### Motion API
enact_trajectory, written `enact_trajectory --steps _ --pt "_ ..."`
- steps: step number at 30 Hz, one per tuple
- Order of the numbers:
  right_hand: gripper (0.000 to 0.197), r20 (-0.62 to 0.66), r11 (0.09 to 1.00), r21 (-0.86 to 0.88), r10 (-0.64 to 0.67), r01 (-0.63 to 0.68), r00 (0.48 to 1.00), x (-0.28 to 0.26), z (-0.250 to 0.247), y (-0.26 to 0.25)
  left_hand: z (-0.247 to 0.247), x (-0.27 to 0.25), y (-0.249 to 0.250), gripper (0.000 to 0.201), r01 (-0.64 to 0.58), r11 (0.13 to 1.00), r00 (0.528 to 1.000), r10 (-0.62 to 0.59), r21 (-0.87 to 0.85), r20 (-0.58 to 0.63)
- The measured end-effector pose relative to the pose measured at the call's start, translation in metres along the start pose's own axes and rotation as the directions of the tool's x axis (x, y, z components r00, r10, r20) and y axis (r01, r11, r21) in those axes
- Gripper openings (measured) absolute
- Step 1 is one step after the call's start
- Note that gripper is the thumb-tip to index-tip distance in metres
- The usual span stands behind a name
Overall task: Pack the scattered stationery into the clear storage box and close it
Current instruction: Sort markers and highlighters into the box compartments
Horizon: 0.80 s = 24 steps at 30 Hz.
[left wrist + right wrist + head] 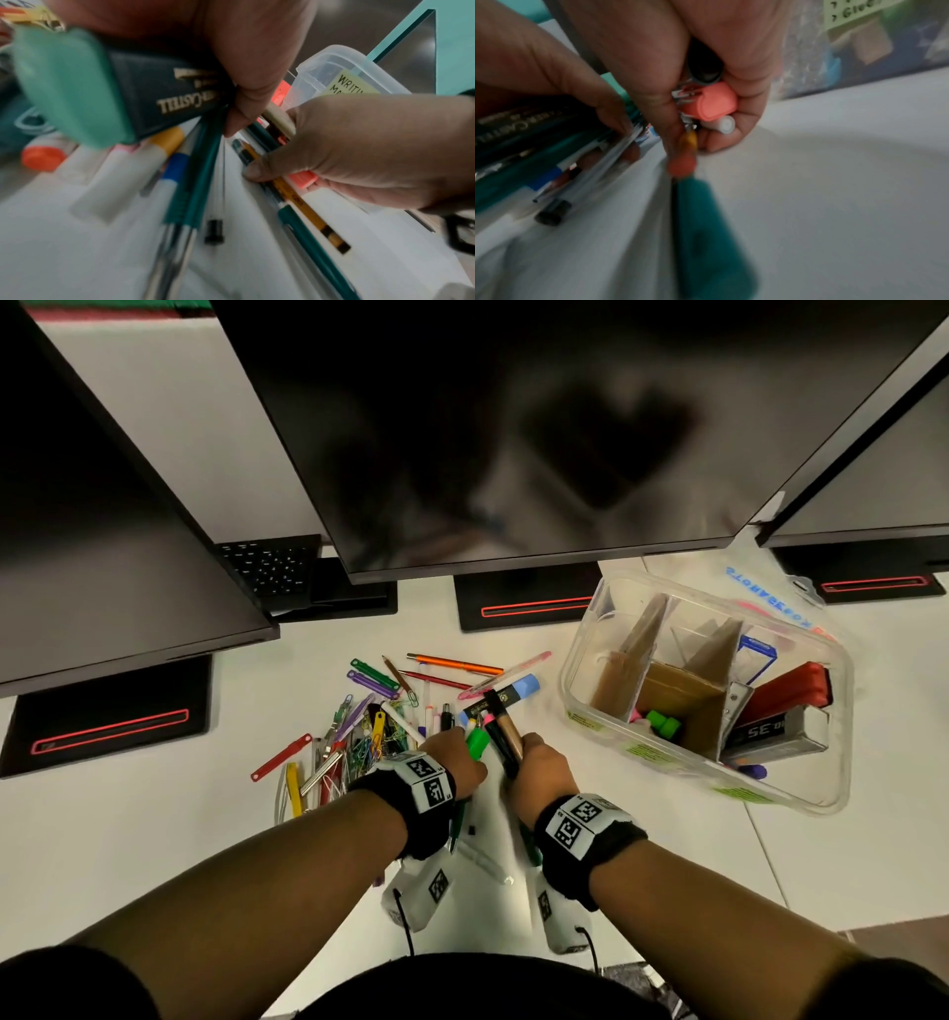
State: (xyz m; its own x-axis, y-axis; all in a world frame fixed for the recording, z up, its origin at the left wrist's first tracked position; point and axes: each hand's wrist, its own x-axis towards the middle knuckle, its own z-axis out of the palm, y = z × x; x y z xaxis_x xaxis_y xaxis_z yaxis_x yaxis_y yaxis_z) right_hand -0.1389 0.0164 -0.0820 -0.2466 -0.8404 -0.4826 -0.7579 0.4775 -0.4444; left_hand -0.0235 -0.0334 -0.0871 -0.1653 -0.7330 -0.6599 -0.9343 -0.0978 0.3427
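Note:
My left hand (pixel 459 757) grips a bundle of pens and a green highlighter (pixel 477 742). In the left wrist view its fingers (pixel 246 71) curl round a dark highlighter with a greenish cap (pixel 64 85) and several teal pens (pixel 190 182). Close beside it, my right hand (pixel 534 762) grips a second bundle with a black marker and a brown pen (pixel 508 731). In the right wrist view that hand (pixel 731 50) holds a pink-capped marker (pixel 711 101), a white pen and a pencil. The clear storage box (pixel 580 654) stands open to the right, with cardboard dividers and some items inside.
A heap of pens, clips and file fasteners (pixel 369 721) lies on the white desk left of my hands. The box lid (pixel 760 588) lies behind the box. Three monitors (pixel 513 428) overhang the back of the desk, and their black bases (pixel 102 721) stand on it.

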Motion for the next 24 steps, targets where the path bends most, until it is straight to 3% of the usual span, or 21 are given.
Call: enact_trajectory --steps 5,9,12,14,17,20,22,24 --pt "0.024 0.028 0.994 -0.098 -0.040 0.042 0.999 0.000 -0.003 -0.004 -0.009 -0.006 -0.003 0.031 -0.028 0.990 0.999 0.024 -0.137 -0.033" --pt "0.024 0.019 0.999 -0.031 -0.042 0.043 0.999 -0.003 -0.027 -0.013 -0.030 -0.011 0.001 0.026 -0.081 0.973 0.993 0.061 -0.218 -0.098" --pt "0.014 -0.019 0.979 0.160 -0.121 0.123 0.992 -0.010 -0.055 -0.029 -0.047 -0.016 0.002 0.011 -0.129 0.961 0.990 0.110 -0.245 -0.091" --pt "0.012 -0.060 0.924 0.355 -0.132 0.145 0.989 -0.014 -0.080 -0.039 -0.055 -0.019 0.001 0.012 -0.157 0.959 0.986 0.139 -0.235 -0.090" --pt "0.006 -0.130 0.793 0.600 -0.027 0.100 0.991 -0.011 -0.124 -0.044 -0.061 -0.022 0.001 0.016 -0.187 0.957 0.981 0.168 -0.221 -0.102" --pt "0.011 -0.208 0.611 0.787 0.136 0.083 0.969 0.002 -0.162 -0.036 -0.063 -0.024 0.006 0.005 -0.188 0.949 0.981 0.169 -0.254 -0.094" --pt "0.016 -0.298 0.637 0.767 0.237 0.084 0.925 0.020 -0.177 -0.025 -0.066 -0.026 0.012 0.005 -0.204 0.937 0.978 0.182 -0.284 -0.102" --pt "0.005 -0.364 0.714 0.698 0.302 0.043 0.881 0.039 -0.182 -0.016 -0.068 -0.029 0.017 0.010 -0.219 0.935 0.974 0.192 -0.278 -0.121"
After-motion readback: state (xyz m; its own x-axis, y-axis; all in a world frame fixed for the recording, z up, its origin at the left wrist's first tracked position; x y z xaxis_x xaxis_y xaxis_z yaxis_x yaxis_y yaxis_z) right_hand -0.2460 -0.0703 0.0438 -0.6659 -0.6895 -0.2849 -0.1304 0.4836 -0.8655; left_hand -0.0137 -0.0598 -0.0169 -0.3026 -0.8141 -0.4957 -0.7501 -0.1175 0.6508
